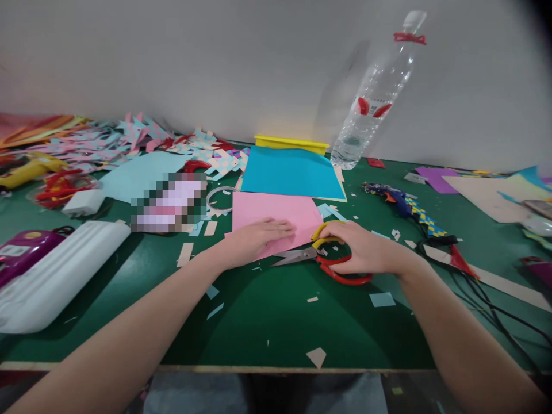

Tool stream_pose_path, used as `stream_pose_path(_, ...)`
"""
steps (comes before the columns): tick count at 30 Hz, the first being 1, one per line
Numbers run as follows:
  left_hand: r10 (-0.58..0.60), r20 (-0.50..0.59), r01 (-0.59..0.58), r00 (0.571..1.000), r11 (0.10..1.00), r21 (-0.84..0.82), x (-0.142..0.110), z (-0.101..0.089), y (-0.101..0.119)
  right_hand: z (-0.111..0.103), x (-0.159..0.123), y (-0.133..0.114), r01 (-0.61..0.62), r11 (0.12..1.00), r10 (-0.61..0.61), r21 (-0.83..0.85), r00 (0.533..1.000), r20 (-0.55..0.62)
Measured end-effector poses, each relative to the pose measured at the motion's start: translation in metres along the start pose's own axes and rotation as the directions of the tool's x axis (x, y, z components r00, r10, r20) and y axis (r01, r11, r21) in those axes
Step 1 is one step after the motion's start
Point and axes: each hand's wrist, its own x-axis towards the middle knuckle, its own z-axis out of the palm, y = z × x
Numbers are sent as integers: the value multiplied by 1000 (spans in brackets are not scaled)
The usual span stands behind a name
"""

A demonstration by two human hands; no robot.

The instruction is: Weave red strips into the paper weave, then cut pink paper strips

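My left hand point(257, 237) lies flat, fingers stretched out, on a pink paper sheet point(271, 214) in the middle of the green table point(267, 322). Beside it, my right hand point(361, 247) curls over the yellow and red handles of a pair of scissors point(321, 257) that rests on the table, blades pointing left toward the pink sheet. A blue paper sheet point(291, 171) lies just behind the pink one.
A clear plastic bottle point(374, 98) stands at the back by the wall, next to a yellow box point(291, 142). Woven paper strips and scraps point(129, 138) pile up at the back left. A white case point(56, 276) lies left; a glue gun point(403, 202) and cables lie right.
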Motion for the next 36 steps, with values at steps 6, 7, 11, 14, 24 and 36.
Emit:
stream_pose_path(6,-20,-7,19,1000,1000,-22,2,1,-1,8,7,-9,49,998,-50,-29,998,-38)
stream_pose_path(7,-22,-6,22,1000,999,-24,2,2,-2,9,7,-10,52,998,-53,-34,998,-30)
stream_pose_path(11,-19,-11,19,1000,999,-28,1,4,-5,11,7,-13,75,996,-76,-48,997,-9)
stream_pose_path(14,-12,-18,11,1000,999,-38,1,3,-4,9,7,-12,91,995,-92,-38,996,-9)
stream_pose_path(24,-130,-57,121,990,983,-138,1,1,-9,17,11,-20,92,992,-95,-88,995,-30)
stream_pose_path(36,-97,-82,89,992,992,-94,2,-6,0,20,11,-26,89,992,-91,-89,996,-16)
